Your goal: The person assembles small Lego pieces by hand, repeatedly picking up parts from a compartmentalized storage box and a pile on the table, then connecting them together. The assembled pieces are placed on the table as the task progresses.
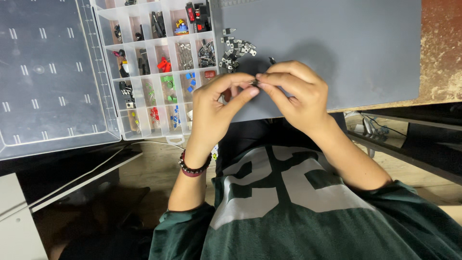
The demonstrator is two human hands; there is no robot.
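Observation:
My left hand [214, 108] and my right hand [296, 91] meet fingertip to fingertip above the near edge of a grey mat [337, 43]. Between the thumbs and forefingers they pinch one small dark electronic component [254, 83]; its shape is mostly hidden by the fingers. A beaded bracelet sits on my left wrist. Just beyond the hands, a loose pile of several small black components with metal legs [236, 50] lies on the mat.
A clear plastic organiser box [159, 72] with compartments of red, green, blue and black parts stands left of the mat, its lid [48, 72] opened flat to the left. A worn wooden tabletop [440, 48] shows at right. Cables run below the table edge.

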